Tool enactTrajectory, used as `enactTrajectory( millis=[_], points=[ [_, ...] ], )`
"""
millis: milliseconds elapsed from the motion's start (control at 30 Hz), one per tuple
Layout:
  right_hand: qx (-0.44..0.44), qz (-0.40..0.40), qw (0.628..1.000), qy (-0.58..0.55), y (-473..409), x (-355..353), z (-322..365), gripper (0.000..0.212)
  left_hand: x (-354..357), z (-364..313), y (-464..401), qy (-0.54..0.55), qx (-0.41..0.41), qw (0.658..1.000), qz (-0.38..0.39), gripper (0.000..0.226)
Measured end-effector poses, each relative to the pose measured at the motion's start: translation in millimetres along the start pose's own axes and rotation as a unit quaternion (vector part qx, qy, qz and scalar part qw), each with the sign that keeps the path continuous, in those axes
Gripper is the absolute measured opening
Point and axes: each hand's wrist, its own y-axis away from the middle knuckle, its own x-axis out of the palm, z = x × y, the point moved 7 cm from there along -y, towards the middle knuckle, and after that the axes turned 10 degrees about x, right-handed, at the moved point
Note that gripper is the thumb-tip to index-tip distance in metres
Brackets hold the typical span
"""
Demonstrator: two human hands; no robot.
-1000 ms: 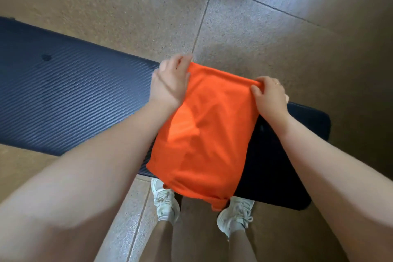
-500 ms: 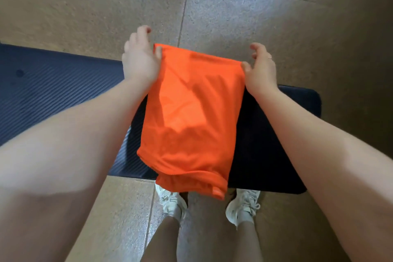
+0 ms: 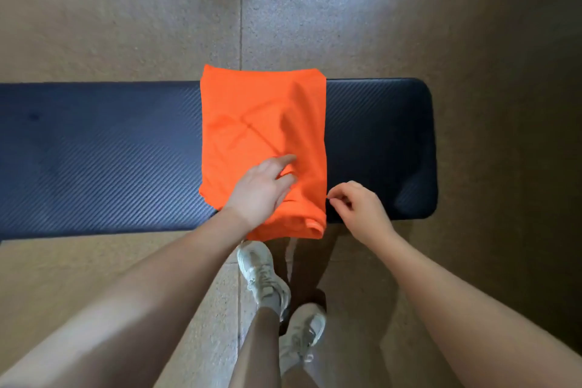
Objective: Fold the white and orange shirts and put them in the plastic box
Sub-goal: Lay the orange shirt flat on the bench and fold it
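Note:
The orange shirt (image 3: 261, 135) lies folded into a narrow rectangle across the dark blue padded bench (image 3: 94, 154); its far edge and near hem hang slightly over the bench's sides. My left hand (image 3: 263, 190) rests flat on the shirt's near part, fingers spread and pointing right. My right hand (image 3: 359, 208) hovers just to the right of the shirt's near right edge, with thumb and forefinger pinched close together and nothing visibly between them. No white shirt or plastic box is in view.
The bench runs left to right over a brown tiled floor (image 3: 378, 25) and ends at the right (image 3: 428, 148). My legs and white sneakers (image 3: 264, 277) stand close to the bench's near side, below the shirt.
Both hands let go of the shirt's top edge and drew back to its near end. The shirt, held up before, now lies flat on the bench.

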Motion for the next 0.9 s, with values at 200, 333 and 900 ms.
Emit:
enactTrajectory(
  millis=[200,333,900],
  points=[
    [-0.015,-0.011,0.999,-0.050,23,27,-8,0.021,13,-5,3,0.103,-0.080,0.989,-0.065,0.033],
    [-0.013,-0.008,0.993,-0.113,34,34,-10,0.023,17,-8,11,0.100,-0.046,0.993,-0.041,0.050],
    [-0.001,-0.172,0.983,-0.066,68,43,-8,0.024,35,-7,17,0.036,-0.037,0.998,0.031,0.100]
  ],
)
